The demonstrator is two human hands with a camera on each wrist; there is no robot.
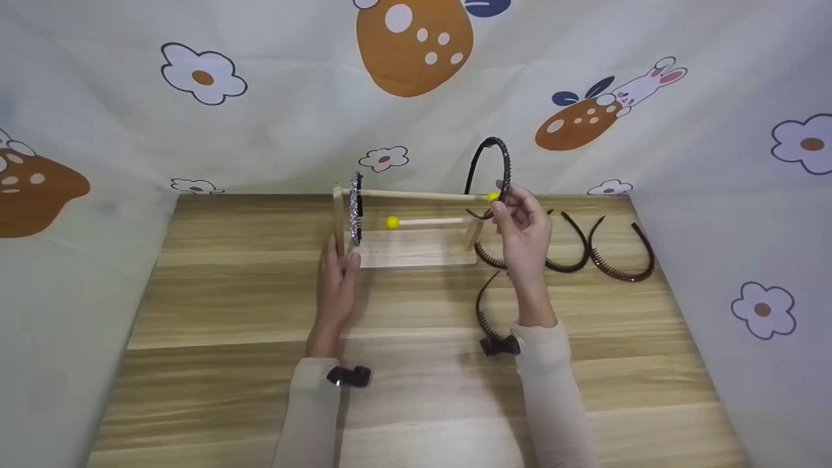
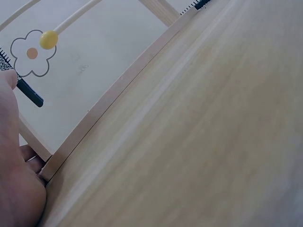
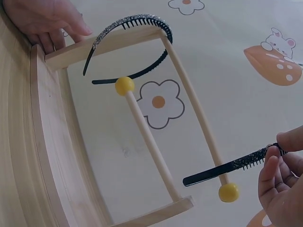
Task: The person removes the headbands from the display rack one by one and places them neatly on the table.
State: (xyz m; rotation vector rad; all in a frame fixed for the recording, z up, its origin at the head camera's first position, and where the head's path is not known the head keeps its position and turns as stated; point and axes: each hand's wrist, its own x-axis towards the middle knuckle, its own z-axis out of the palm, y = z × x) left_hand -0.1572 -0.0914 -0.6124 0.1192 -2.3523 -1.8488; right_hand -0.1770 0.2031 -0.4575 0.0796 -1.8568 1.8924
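A wooden stand [image 1: 416, 253] has two uprights, each with a dowel tipped by a yellow ball. My left hand [image 1: 337, 283] grips the left upright low down, thumb on one side and fingers on the other. A glittery black headband [image 3: 142, 20] with comb teeth hangs on the upper dowel [image 1: 422, 194], close to that upright. Between thumb and fingers, my right hand [image 1: 525, 227] pinches another sparkly black headband [image 3: 213, 172] at the dowel's ball end [image 3: 229, 192]. In the right wrist view this headband crosses the dowel just above the ball.
Several dark toothed headbands lie on the wood-grain table right of the stand, one headband [image 1: 624, 275] farthest right and another headband [image 1: 482, 312] nearer the front, partly hidden by the right wrist. A patterned cloth [image 1: 286, 130] rises behind and at both sides.
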